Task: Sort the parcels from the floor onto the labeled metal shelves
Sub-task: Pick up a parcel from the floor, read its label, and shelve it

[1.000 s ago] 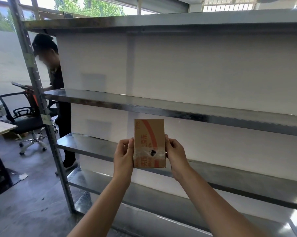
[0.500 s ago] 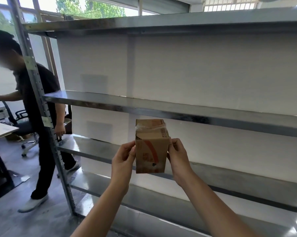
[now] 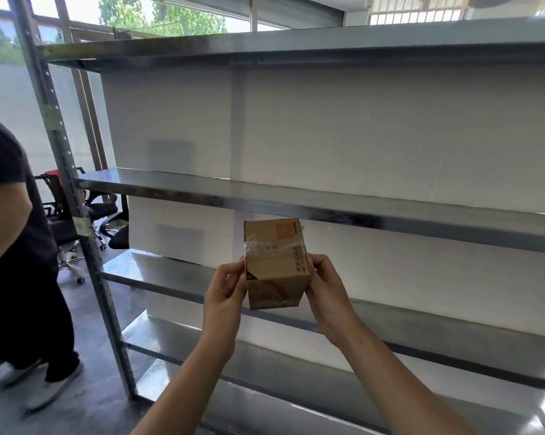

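Note:
I hold a small brown cardboard parcel [image 3: 275,262] with red print and clear tape in front of the metal shelves [image 3: 327,208]. My left hand [image 3: 225,293] grips its left side and my right hand [image 3: 326,291] grips its right side. The parcel is tilted so its taped top face shows, with a red stamp near the far right corner. It hovers in the air between the second shelf board and the third shelf board [image 3: 170,277], touching neither. All the boards in view are bare.
A person in black clothes [image 3: 16,262] walks close by on the left, beside the rack's perforated upright [image 3: 76,215]. Office chairs [image 3: 101,215] stand behind the rack. White panels back the shelves. Grey floor lies at lower left.
I have tipped the parcel forward, so its taped top now faces me instead of its front. The person at the left has walked nearer, toward the left edge.

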The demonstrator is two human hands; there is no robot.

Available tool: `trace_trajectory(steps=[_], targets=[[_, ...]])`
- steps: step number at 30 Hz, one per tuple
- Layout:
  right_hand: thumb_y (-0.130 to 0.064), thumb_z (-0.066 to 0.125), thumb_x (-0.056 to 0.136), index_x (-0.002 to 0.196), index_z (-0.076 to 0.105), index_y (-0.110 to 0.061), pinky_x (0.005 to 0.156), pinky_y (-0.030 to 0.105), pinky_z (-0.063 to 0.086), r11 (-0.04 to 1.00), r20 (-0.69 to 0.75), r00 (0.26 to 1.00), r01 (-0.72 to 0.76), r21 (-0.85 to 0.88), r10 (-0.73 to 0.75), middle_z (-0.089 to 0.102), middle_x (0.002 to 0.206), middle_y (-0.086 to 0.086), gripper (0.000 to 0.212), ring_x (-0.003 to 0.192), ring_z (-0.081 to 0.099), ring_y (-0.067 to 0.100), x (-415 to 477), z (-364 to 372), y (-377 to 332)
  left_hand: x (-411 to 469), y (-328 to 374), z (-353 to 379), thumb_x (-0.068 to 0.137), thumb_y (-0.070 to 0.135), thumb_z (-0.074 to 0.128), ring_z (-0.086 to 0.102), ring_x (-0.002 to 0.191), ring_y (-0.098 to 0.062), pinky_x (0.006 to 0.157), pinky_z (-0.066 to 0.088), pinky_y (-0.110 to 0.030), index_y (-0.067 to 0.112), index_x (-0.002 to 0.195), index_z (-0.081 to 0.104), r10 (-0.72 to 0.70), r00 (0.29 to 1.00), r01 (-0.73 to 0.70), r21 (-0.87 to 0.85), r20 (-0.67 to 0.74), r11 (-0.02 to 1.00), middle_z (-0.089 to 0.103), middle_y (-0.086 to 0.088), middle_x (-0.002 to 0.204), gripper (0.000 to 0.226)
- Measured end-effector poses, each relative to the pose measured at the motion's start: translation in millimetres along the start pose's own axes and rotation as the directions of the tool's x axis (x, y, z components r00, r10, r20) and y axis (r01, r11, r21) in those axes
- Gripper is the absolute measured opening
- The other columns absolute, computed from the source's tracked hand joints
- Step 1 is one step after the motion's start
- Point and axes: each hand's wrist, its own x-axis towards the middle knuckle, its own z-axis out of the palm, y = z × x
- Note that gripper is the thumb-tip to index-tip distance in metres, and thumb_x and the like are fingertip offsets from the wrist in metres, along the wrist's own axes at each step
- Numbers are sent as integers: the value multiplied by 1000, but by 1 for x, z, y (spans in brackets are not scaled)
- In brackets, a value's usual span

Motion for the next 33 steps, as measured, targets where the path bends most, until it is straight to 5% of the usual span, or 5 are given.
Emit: trace_trajectory(steps=[9,15,21,27,33], targets=[[-24,53,102,113,63,-15,102,36,52,998,92,996,-27,63,22,75,108,0,18,109,68,18,0,-5,1,-3,2,-13,104,11,45,63,112,-32,106,47,-53,3,109,61,-62,996,71,-124,69,990,70,-11,113,19],[-19,51,104,103,67,-11,76,28,53,998,46,999,-17,63,14,75,98,4,18,90,68,18,-1,-2,-1,-4,8,-15,92,26,61,64,117,0,90,56,-21,6,100,60,-2,998,2,-1,67,1000,60,9,137,22],[-30,66,93,97,68,-18,91,27,53,995,39,996,81,-62,-79,68,124,-11,12,117,62,9,-6,2,-3,-13,8,-19,100,12,54,68,101,-34,92,55,-50,20,100,74,-53,997,53,0,-53,999,75,-9,101,21],[-31,69,91,117,61,-32,84,22,49,992,52,997,70,-106,-65,63,125,-17,27,116,61,11,-11,2,-1,-16,6,-23,103,17,51,69,104,-33,94,57,-48,22,113,74,-116,991,115,-13,-64,993,76,-8,105,25],[-45,74,72,128,60,-33,114,46,41,1000,87,996,-20,6,19,61,137,-9,59,131,54,12,-13,2,6,-16,4,-25,103,34,47,61,111,-39,98,51,-55,27,110,73,-92,996,92,-20,-20,996,71,-14,108,28]])
